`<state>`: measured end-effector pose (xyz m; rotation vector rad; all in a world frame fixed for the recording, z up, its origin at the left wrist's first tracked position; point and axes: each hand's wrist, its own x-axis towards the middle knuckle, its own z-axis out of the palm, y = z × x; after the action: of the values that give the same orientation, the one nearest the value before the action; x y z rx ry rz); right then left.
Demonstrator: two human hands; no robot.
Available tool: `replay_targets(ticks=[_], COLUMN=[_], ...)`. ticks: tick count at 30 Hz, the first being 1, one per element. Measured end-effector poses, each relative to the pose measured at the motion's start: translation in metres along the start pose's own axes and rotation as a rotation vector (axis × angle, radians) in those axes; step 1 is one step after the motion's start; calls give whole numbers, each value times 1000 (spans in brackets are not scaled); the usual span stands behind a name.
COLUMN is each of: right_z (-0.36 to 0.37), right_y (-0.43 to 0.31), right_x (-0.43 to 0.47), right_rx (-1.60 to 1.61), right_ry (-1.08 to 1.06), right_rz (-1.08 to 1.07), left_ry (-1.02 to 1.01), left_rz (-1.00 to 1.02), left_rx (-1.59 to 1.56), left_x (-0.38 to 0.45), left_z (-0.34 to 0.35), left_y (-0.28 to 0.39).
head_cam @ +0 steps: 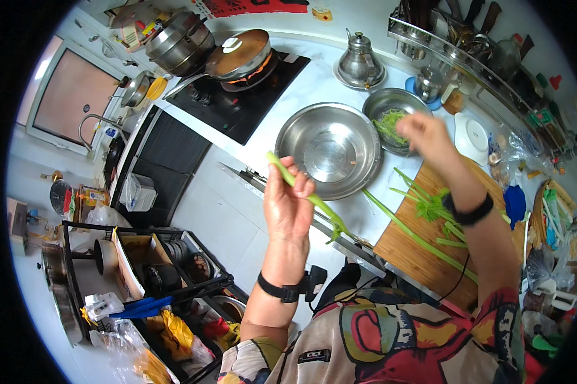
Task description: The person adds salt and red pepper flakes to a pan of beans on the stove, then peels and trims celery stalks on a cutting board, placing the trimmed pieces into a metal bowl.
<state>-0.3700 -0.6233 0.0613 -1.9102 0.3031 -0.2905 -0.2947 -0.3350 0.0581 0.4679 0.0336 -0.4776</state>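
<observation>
My left hand [289, 199] is closed around a pale green celery stalk [326, 207], which slants down to the right beside the large steel basin [288, 139]. Inside that basin only a tiny orange bit shows. My right hand [425, 134] is raised at the right edge of the smaller steel bowl [415, 98], which holds thin green strips [389, 126]. Its fingers are curled and blurred, so whether they pinch anything cannot be told. Leafy celery [430, 204] and cut stalks lie on the wooden cutting board [398, 242], under my right forearm. One long stalk reaches past the board's left edge.
A lidded frying pan [238, 55] stands over a glowing ring on the black cooktop [250, 110], beside a steel pot [180, 45]. A steel kettle [360, 60] sits behind the basins. At right are a white dish [470, 137] and plastic bags. A black rack [192, 288] stands lower left.
</observation>
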Motion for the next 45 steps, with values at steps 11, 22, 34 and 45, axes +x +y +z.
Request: replay_targets(ticks=[11,22,34,45], right_z=[41,-135,166,406], right_y=[2,109,55,7], right_x=[-190,-311,-216,-98], right_rx=[269,-1055,-653,-350], right_ry=[-32,342,710,322], right_rz=[199,105,219,378], left_ry=[-119,259,382,101], left_rz=[-227,150,180,684], left_rx=[194,1132,1460,2001], left_x=[-30,25,319,530], left_z=[42,-82,-245,-310], left_y=[-88,113,319,322])
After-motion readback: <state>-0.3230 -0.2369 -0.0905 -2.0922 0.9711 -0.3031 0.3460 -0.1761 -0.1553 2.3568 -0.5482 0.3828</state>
